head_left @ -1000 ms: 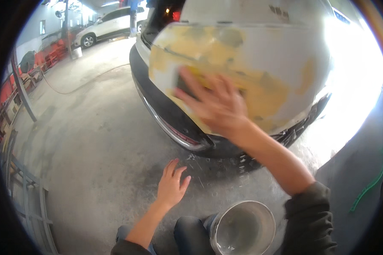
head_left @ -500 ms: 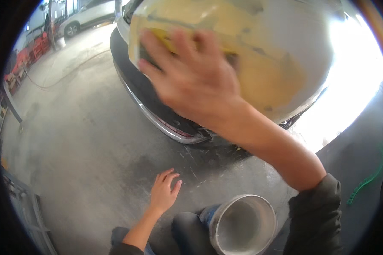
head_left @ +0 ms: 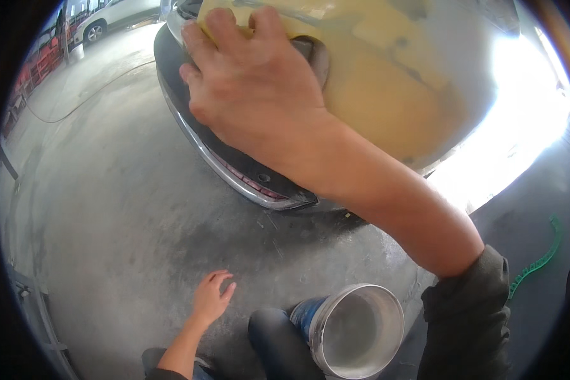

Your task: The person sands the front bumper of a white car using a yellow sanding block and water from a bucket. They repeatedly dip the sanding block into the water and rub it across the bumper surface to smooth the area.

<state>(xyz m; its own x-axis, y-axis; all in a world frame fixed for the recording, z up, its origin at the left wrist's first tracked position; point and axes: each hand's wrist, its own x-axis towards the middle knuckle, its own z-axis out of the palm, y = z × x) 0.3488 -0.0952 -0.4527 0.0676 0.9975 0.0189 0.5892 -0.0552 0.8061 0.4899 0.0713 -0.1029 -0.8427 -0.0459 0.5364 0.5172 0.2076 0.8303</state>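
the yellow-patched car panel [head_left: 377, 95] stands above scuffed grey floor [head_left: 120, 171].

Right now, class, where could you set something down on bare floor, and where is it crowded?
The widest bare floor lies between the metal frame at far left, the dark bumper and the left hand. A smaller patch separates bumper from bucket. Crowded: around the bucket, between knee and right sleeve, and the yellow-patched panel under the right hand.

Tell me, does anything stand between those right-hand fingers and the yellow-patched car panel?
Yes: a partly hidden block under the right fingers, toward the left of the car panel. Nothing else visible stands between them.
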